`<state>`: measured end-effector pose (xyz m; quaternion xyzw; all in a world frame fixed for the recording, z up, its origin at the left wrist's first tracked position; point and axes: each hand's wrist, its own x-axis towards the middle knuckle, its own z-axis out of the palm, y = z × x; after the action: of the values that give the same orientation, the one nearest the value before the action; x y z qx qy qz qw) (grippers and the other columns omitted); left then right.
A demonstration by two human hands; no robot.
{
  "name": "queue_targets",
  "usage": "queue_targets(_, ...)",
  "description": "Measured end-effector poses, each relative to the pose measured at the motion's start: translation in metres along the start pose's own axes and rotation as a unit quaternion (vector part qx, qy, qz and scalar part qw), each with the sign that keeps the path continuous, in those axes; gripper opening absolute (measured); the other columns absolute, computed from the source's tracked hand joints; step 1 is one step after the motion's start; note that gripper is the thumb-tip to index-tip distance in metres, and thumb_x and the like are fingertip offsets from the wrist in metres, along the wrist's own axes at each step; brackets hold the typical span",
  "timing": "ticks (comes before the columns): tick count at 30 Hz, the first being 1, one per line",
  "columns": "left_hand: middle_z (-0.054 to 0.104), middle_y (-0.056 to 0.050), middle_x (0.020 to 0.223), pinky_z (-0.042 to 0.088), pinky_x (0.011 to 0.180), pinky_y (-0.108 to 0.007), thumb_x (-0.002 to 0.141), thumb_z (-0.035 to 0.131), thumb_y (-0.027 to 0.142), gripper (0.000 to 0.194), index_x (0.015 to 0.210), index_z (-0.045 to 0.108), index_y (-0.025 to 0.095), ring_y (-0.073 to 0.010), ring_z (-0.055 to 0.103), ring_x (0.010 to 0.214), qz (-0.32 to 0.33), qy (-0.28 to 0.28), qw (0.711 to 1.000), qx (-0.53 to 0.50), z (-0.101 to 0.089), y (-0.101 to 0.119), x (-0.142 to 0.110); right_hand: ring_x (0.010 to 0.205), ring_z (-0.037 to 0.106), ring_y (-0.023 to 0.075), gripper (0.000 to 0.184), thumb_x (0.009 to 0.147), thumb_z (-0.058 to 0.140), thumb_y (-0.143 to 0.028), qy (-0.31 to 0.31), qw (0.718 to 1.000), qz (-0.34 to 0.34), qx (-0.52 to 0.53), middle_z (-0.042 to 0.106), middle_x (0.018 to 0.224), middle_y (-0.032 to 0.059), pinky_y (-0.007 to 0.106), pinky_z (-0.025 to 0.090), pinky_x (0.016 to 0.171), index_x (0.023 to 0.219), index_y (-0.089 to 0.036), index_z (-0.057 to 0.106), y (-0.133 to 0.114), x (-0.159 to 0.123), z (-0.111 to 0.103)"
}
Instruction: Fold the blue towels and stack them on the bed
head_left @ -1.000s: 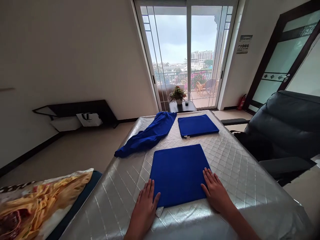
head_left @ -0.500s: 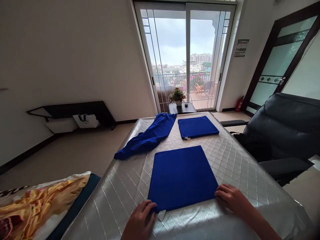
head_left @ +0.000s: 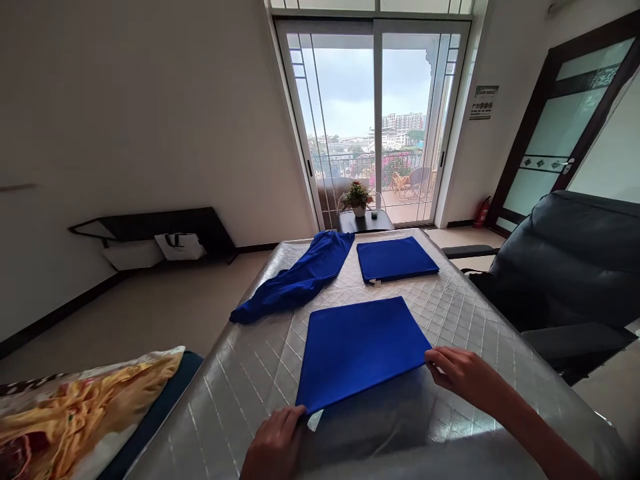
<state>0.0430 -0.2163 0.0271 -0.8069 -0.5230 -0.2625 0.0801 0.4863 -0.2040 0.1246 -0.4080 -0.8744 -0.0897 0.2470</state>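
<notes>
A flat, square piece of blue cloth [head_left: 363,350], like a cushion cover, lies before me with its near edge lifted off the table. My left hand [head_left: 277,437] pinches its near left corner, beside a small white tag [head_left: 315,420]. The near right corner is gripped between the fingers of my right hand [head_left: 457,370], held a little higher than the left one. Farther back on the right rests a neat stack of the same blue squares [head_left: 397,259]. A crumpled blue cloth [head_left: 297,280] stretches along the far left of the table.
A silver quilted cover [head_left: 240,393] spreads over the table. To the right stands a black leather chair [head_left: 585,260]. Patterned yellow cloth [head_left: 75,413] lies low at the left. Beyond the far end are a small dark table with a potted plant [head_left: 359,200] and a sliding glass door [head_left: 345,93].
Both hands have closed on the near corners of the blue square and raised its near edge. The right hand has risen more than the left. The view has tilted slightly upward.
</notes>
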Motion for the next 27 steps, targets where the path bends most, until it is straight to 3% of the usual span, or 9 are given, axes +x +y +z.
queue_targets(6, 0.078, -0.002, 0.096, 0.062, 0.077, -0.027, 0.101, 0.054, 0.028, 0.022, 0.119, 0.068, 0.028, -0.017, 0.075, 0.084, 0.097, 0.111, 0.989, -0.001, -0.06, 0.005, 0.033, 0.089, 0.075, 0.0149, 0.028, 0.105, 0.047, -0.018, 0.026, 0.999, -0.022, 0.013, 0.075, 0.108, 0.0062, 0.024, 0.061, 0.075, 0.129, -0.02, 0.06, 0.012, 0.003, -0.046)
queue_targets(11, 0.079, -0.001, 0.097, 0.061, 0.077, -0.024, 0.104, 0.049, 0.035, 0.03, 0.128, 0.066, 0.029, -0.0153, 0.075, 0.082, 0.148, 0.101, 0.984, 0.002, -0.121, 0.017, 0.077, 0.102, 0.074, 0.0151, 0.039, 0.104, 0.046, -0.014, 0.061, 0.998, 0.004, -0.018, 0.074, 0.12, 0.0025, 0.024, 0.059, 0.088, 0.137, -0.03, 0.06, 0.026, -0.01, -0.103)
queue_targets(15, 0.078, 0.004, 0.095, 0.062, 0.078, -0.027, 0.099, 0.056, 0.042, 0.03, 0.128, 0.066, 0.039, -0.0162, 0.074, 0.08, 0.142, 0.099, 0.984, -0.037, -0.153, 0.031, 0.122, 0.095, 0.075, 0.017, 0.035, 0.102, 0.056, -0.027, 0.103, 0.994, 0.038, -0.02, 0.074, 0.119, 0.0003, 0.026, 0.061, 0.084, 0.136, -0.035, 0.061, 0.043, -0.007, -0.146)
queue_targets(18, 0.078, 0.004, 0.093, 0.062, 0.076, -0.033, 0.095, 0.058, 0.054, 0.026, 0.111, 0.074, 0.041, -0.0194, 0.073, 0.078, 0.069, 0.029, 0.991, -0.114, -0.15, 0.039, 0.173, 0.085, 0.075, 0.0182, 0.026, 0.101, 0.058, -0.04, 0.109, 0.992, 0.059, 0.015, 0.076, 0.111, -0.0008, 0.029, 0.062, 0.077, 0.126, -0.037, 0.067, 0.074, 0.008, -0.154)
queue_targets(21, 0.079, 0.0, 0.092, 0.06, 0.074, -0.034, 0.091, 0.055, 0.064, 0.04, 0.097, 0.079, 0.032, -0.0218, 0.073, 0.079, 0.024, -0.112, 0.981, -0.159, -0.122, 0.039, 0.241, 0.082, 0.074, 0.0195, 0.028, 0.102, 0.054, -0.049, 0.036, 0.993, 0.098, 0.06, 0.077, 0.104, 0.0006, 0.031, 0.06, 0.072, 0.114, -0.032, 0.073, 0.125, 0.036, -0.139)
queue_targets(23, 0.079, 0.0, 0.085, 0.057, 0.072, -0.031, 0.091, 0.058, 0.06, 0.039, 0.096, 0.08, 0.028, -0.0201, 0.071, 0.075, 0.035, -0.178, 0.97, -0.16, -0.097, 0.035, 0.294, 0.079, 0.074, 0.0195, 0.033, 0.102, 0.053, -0.051, -0.025, 0.989, 0.128, 0.067, 0.078, 0.096, 0.0016, 0.031, 0.058, 0.07, 0.107, -0.027, 0.075, 0.168, 0.064, -0.122)
queue_targets(25, 0.077, 0.001, 0.075, 0.054, 0.069, -0.027, 0.091, 0.062, 0.05, 0.032, 0.094, 0.08, 0.024, -0.0168, 0.069, 0.067, 0.054, -0.183, 0.97, -0.148, -0.075, 0.033, 0.349, 0.075, 0.073, 0.018, 0.034, 0.101, 0.055, -0.047, -0.054, 0.984, 0.165, 0.045, 0.078, 0.087, 0.0014, 0.03, 0.056, 0.072, 0.101, -0.021, 0.077, 0.211, 0.1, -0.11)
queue_targets(27, 0.076, 0.002, 0.073, 0.052, 0.071, -0.026, 0.092, 0.065, 0.042, 0.026, 0.09, 0.079, 0.02, -0.0143, 0.067, 0.065, 0.071, -0.128, 0.981, -0.128, -0.059, 0.033, 0.404, 0.074, 0.073, 0.0165, 0.033, 0.1, 0.058, -0.043, -0.033, 0.979, 0.201, 0.003, 0.078, 0.082, 0.0012, 0.029, 0.054, 0.077, 0.099, -0.016, 0.078, 0.251, 0.141, -0.107)
